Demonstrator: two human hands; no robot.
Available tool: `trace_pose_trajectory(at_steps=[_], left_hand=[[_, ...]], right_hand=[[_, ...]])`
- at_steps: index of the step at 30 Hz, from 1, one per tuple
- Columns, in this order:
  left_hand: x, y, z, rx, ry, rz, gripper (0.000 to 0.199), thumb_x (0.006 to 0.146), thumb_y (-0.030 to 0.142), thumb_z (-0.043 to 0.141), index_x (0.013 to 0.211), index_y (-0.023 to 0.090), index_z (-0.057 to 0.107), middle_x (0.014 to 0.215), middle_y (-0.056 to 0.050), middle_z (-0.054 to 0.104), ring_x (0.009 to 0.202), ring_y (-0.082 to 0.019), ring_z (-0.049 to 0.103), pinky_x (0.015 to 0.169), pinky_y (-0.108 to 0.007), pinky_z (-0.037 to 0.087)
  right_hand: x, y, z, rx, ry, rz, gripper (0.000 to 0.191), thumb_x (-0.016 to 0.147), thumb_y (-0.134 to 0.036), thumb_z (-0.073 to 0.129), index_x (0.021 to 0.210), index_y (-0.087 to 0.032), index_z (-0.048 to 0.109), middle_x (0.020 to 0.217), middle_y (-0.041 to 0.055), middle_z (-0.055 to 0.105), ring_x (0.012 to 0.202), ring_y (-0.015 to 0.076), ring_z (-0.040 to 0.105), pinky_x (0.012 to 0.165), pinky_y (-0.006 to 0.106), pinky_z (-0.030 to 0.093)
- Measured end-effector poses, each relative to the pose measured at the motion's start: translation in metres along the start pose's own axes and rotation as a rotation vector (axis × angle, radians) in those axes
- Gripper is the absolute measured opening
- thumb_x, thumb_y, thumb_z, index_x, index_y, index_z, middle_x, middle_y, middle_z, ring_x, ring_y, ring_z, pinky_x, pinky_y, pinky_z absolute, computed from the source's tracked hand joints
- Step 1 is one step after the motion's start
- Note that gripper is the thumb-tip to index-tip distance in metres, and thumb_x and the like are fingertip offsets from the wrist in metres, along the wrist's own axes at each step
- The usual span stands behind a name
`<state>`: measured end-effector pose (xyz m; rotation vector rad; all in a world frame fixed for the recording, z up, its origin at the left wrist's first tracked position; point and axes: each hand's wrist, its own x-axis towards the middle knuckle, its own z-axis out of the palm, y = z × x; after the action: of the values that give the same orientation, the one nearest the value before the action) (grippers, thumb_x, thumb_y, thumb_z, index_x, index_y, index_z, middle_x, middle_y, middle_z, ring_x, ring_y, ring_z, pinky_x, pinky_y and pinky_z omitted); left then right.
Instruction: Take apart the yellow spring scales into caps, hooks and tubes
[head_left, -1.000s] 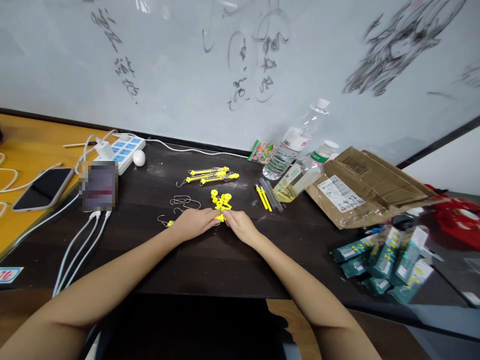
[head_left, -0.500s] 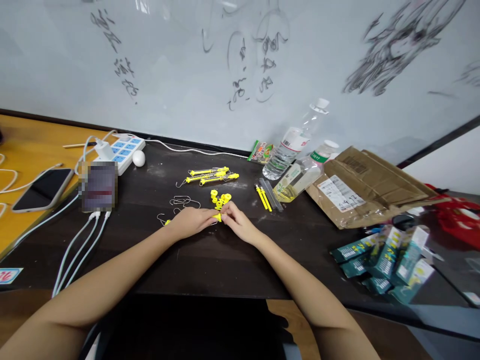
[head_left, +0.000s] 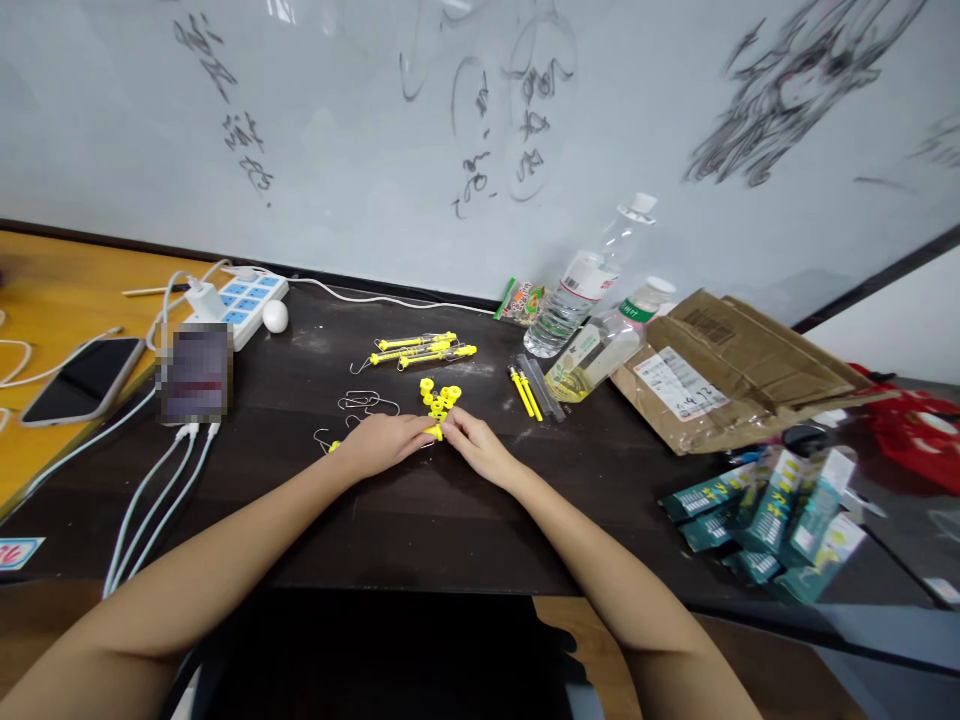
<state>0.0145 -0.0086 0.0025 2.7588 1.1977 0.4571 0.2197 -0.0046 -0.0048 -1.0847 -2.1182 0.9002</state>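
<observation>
Three yellow spring scales lie close together beyond the hands and look fully assembled. A fourth scale is in work near the middle of the dark desk: the left hand grasps it from above, covering most of its length, with a hook showing past the wrist side, while the right hand pinches at its yellow end. Whether that end is seated cannot be told under the fingers. Judging by the loose parts, at least one more remains to be built: yellow caps just beyond the fingertips, wire hooks beyond the left hand, and yellow rods beside clear tubes.

Bare desk runs from the wrists to the front edge, leaving good room toward the body. Farther out, the whiteboard bounds the back, the power strip the left, and bottles the right.
</observation>
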Motion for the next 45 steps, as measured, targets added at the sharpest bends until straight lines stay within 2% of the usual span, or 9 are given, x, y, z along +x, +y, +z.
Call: trace_pose_trajectory(at_steps=[6, 16, 22, 33, 45], left_hand=[[-0.0001, -0.001, -0.002, -0.01, -0.017, -0.012, 0.038, 0.098, 0.041, 0.03, 0.12, 0.024, 0.056, 0.108, -0.003, 0.068, 0.088, -0.017, 0.066, 0.065, -0.022, 0.046], [-0.0009, -0.0011, 0.0003, 0.02, -0.025, 0.018, 0.04, 0.098, 0.043, 0.029, 0.122, 0.024, 0.056, 0.102, -0.003, 0.068, 0.083, -0.016, 0.066, 0.062, -0.022, 0.046], [-0.0012, -0.0026, 0.001, 0.005, -0.003, 0.007, 0.04, 0.098, 0.043, 0.029, 0.122, 0.024, 0.056, 0.107, -0.004, 0.068, 0.087, -0.016, 0.065, 0.064, -0.022, 0.046], [-0.0015, -0.001, -0.0008, 0.032, -0.005, -0.005, 0.039, 0.098, 0.043, 0.03, 0.123, 0.025, 0.055, 0.104, -0.003, 0.068, 0.085, -0.017, 0.066, 0.061, -0.022, 0.045], [-0.0011, 0.0, -0.0028, 0.007, -0.01, -0.011, 0.041, 0.098, 0.043, 0.029, 0.124, 0.023, 0.055, 0.107, -0.004, 0.068, 0.089, -0.018, 0.066, 0.064, -0.023, 0.047]], right_hand=[[-0.0005, -0.0028, -0.0021, 0.035, -0.005, -0.011, 0.024, 0.093, -0.039, 0.041, 0.079, -0.02, 0.043, 0.071, -0.0032, 0.047, 0.066, 0.0122, 0.046, 0.065, 0.024, 0.035], [0.0001, -0.0021, -0.0021, -0.127, -0.025, 0.015, 0.034, 0.096, -0.038, 0.032, 0.071, -0.02, 0.047, 0.067, -0.0011, 0.05, 0.064, 0.0136, 0.048, 0.065, 0.025, 0.034], [-0.0018, -0.0046, -0.0034, -0.082, -0.016, 0.02, 0.024, 0.094, -0.038, 0.038, 0.078, -0.021, 0.045, 0.07, -0.0023, 0.05, 0.065, 0.0133, 0.048, 0.064, 0.024, 0.034], [0.0003, -0.0031, -0.0029, -0.107, -0.01, 0.017, 0.033, 0.096, -0.038, 0.033, 0.072, -0.02, 0.046, 0.064, -0.0015, 0.05, 0.061, 0.0133, 0.048, 0.062, 0.024, 0.034], [-0.0026, -0.0046, -0.003, -0.053, -0.016, -0.007, 0.022, 0.095, -0.035, 0.035, 0.079, -0.021, 0.043, 0.069, -0.0026, 0.048, 0.065, 0.0133, 0.047, 0.066, 0.025, 0.036]])
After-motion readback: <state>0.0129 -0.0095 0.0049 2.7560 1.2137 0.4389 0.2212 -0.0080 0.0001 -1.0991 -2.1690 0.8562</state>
